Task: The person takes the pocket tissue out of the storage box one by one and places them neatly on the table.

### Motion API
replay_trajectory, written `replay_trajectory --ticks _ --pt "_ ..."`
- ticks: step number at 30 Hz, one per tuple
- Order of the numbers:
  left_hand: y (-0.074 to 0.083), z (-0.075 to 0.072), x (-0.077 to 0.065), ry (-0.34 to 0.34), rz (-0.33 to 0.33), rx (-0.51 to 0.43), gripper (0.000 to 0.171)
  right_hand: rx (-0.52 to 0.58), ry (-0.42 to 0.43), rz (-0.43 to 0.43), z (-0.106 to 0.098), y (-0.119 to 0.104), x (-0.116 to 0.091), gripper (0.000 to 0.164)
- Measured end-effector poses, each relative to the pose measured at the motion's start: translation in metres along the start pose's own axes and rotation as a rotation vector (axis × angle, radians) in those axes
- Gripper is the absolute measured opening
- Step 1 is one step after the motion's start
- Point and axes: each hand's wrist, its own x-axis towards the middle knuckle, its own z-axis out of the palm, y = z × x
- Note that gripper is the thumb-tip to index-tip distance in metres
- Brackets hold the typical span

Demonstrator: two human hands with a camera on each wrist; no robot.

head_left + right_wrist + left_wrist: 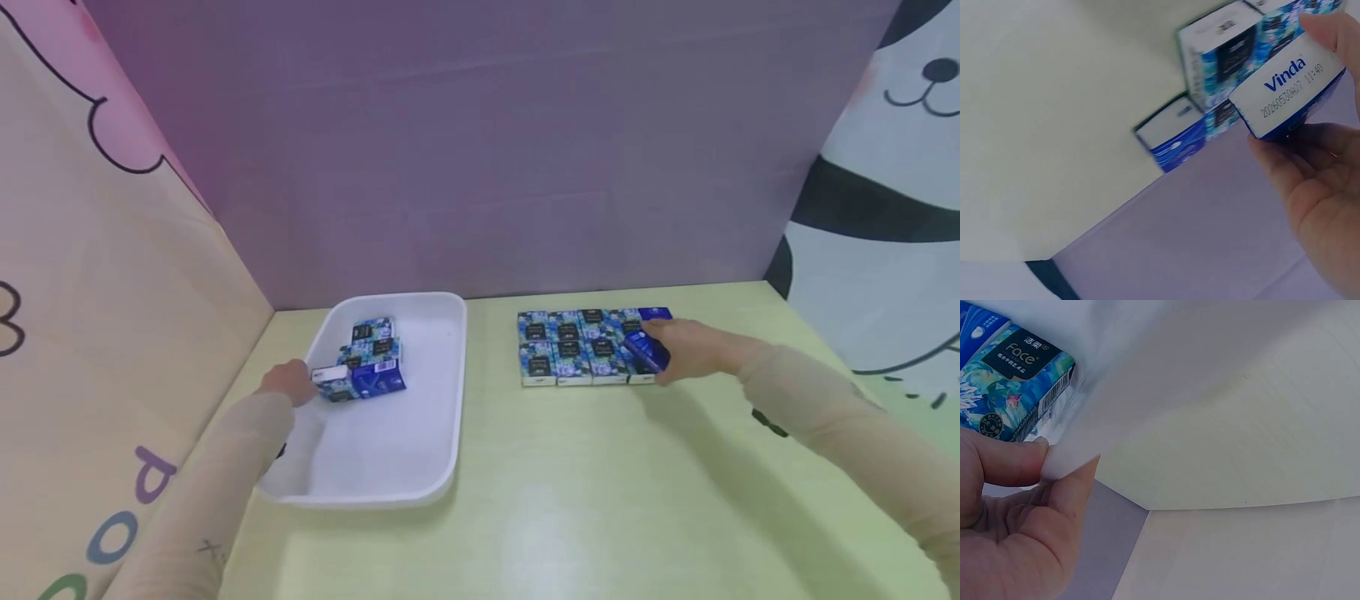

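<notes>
Left hand point(288, 385): we see thumb and fingers closed together on the left rim of the white tray point(390, 467), pinching it.
Right hand point(693, 348): thumb and fingers stand apart only as far as the blue pack point(1294, 84) they pinch between them.
Held pack: we find it tilted at the right end of the packet rows point(572, 358), its white end reading "Vinda" in the right wrist view; whether it touches them we cannot quite tell.
Packet rows: two, side by side and floral-topped, with a blue pack point(655, 313) at the back right.
Tray packs point(381, 350): we see floral ones and a blue one grouped toward the tray's back left.
Table point(525, 467): pale yellow-green, under tray and rows.
Backdrop point(487, 167): purple, behind the table.
</notes>
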Motion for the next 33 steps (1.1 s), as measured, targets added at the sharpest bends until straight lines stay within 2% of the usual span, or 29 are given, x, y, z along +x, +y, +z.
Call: replay_trajectory --ticks 4,9,15,20,27,33 --pt "-0.004 0.001 0.002 0.007 0.009 0.011 0.034 0.006 -0.005 0.052 0.004 0.013 -0.002 0.091" --pt "-0.007 0.002 0.003 0.016 0.025 0.025 0.033 0.008 0.001 0.069 0.009 0.031 -0.005 0.092" --pt "-0.001 0.003 -0.001 0.023 0.011 0.024 0.033 0.001 -0.017 0.093 0.019 0.049 -0.008 0.090" --pt "0.001 0.002 -0.004 0.046 0.038 0.059 0.033 0.030 -0.044 0.095 0.032 0.062 -0.009 0.089" --pt "-0.003 0.006 0.006 0.013 0.011 0.003 0.035 0.060 -0.018 0.079 0.048 0.069 -0.016 0.088" --pt "-0.005 0.001 0.001 0.043 0.060 0.037 0.032 0.131 -0.047 0.093 0.052 0.065 -0.019 0.086"
